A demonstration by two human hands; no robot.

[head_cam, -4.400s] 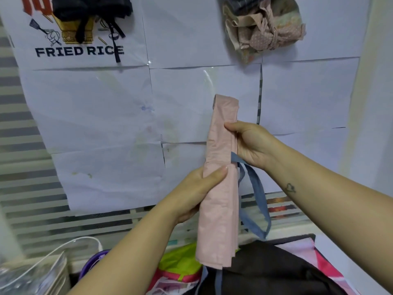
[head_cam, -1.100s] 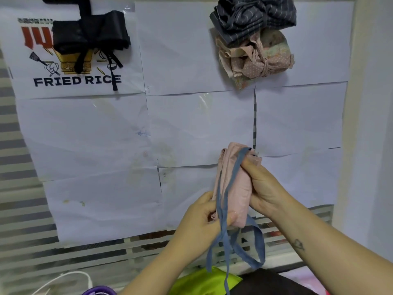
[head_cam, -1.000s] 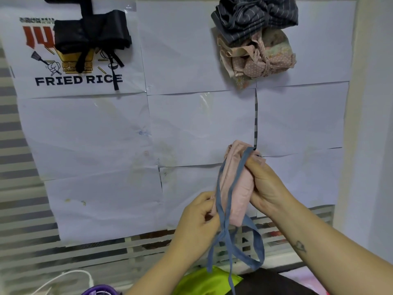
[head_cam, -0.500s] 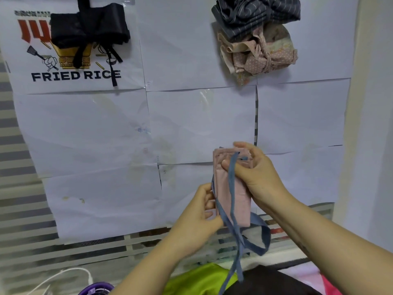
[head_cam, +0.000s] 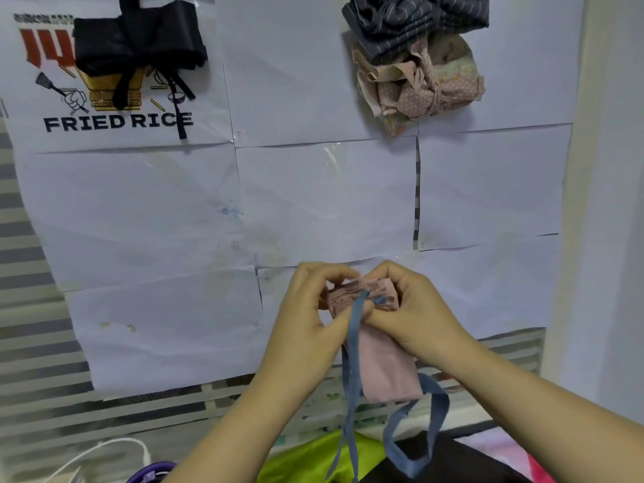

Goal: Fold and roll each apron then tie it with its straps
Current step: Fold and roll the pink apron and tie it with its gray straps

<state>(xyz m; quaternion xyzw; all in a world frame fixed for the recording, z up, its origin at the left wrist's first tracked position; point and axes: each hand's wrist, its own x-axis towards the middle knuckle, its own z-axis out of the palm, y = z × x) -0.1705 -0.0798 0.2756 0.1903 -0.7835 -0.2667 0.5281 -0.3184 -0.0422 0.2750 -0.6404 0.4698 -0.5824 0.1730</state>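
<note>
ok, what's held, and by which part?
Both hold the rolled pink apron at its top end: left hand and right hand curl round it, thumbs on the blue strap.

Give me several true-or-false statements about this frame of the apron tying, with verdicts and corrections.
1. The left grip and right grip both hold the rolled pink fabric apron. True.
2. Its blue fabric straps are tied in a finished bow. False: they hang loose below the roll.
3. A black rolled apron bundle hangs over the "FRIED RICE" paper poster. True.
4. The grey striped cloth bundle hangs below the pink dotted cloth bundle. False: it hangs above it.
5. The pink apron rests on a table. False: it is held up in front of the white paper-covered wall.
</note>
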